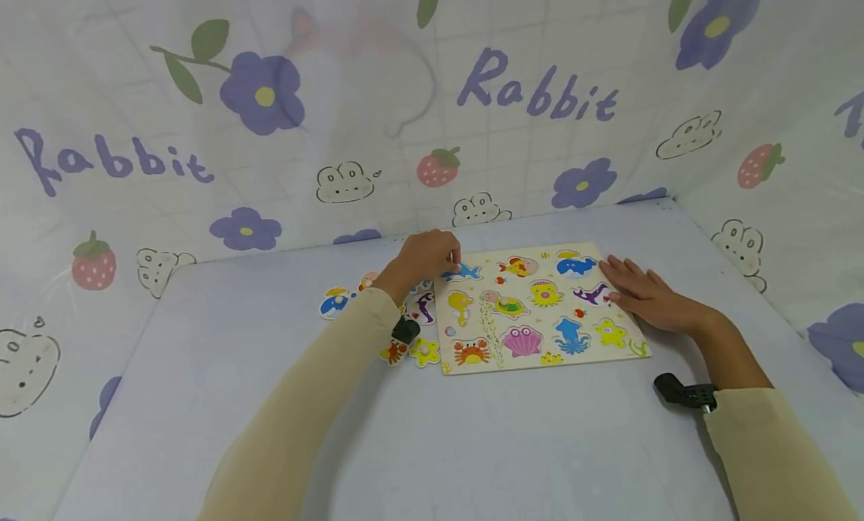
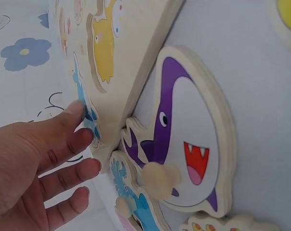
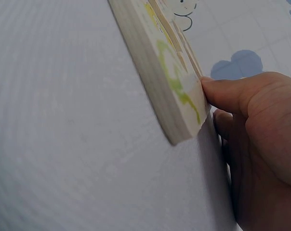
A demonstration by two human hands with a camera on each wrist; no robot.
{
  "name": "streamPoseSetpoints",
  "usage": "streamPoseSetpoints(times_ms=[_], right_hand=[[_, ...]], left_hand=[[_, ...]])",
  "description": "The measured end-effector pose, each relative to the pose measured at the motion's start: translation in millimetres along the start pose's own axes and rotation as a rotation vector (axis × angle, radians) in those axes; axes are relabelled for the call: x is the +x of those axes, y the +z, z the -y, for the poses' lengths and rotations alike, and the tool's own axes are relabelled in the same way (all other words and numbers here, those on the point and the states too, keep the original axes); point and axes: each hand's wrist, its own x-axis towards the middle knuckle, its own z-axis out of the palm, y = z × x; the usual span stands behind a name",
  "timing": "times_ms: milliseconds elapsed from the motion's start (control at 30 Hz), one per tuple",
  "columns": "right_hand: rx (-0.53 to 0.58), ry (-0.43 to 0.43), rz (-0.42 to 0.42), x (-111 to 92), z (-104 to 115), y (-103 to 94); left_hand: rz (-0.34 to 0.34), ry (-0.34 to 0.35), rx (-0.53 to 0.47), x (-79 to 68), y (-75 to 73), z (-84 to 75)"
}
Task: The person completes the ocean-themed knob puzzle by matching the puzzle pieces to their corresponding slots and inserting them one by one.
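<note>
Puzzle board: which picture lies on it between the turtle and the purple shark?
The yellow octopus lies between them, as the head view shows.

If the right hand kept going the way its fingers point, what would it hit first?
Most likely the right edge of the puzzle board, beside the blue whale. The right hand's thumb appears to touch that edge; how high the fingertips sit is unclear.

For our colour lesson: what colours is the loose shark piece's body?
Purple and white: the shark piece shows best in the left wrist view.
</note>
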Motion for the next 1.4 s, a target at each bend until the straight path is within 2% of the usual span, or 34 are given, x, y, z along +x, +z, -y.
streamPoseSetpoints(times_ms=[300, 533, 733, 933, 1200, 1400], right_hand=[[-0.005, 0.001, 0.006, 2, 4, -2.0], [-0.002, 0.005, 0.011, 3, 2, 0.2], [0.001, 0.000, 0.011, 1, -1, 0.5], [0.003, -0.004, 0.007, 1, -2, 0.4], [0.014, -0.004, 0.024, 2, 0, 2.2], [0.002, -0.002, 0.018, 2, -1, 1.4]], left_hand=[[-0.006, -0.045, -0.068, -1.9, -2.9, 2.9], [0.013, -0.004, -0.049, -15.9, -19.9, 8.0], [-0.036, 0.020, -0.057, -43.0, -39.1, 8.8], [-0.059, 0.062, -0.044, -77.0, -46.1, 8.9], [-0.031, 0.036, -0.084, -126.8, -30.3, 9.4], [-0.020, -0.004, -0.121, -153.5, -12.5, 2.2]])
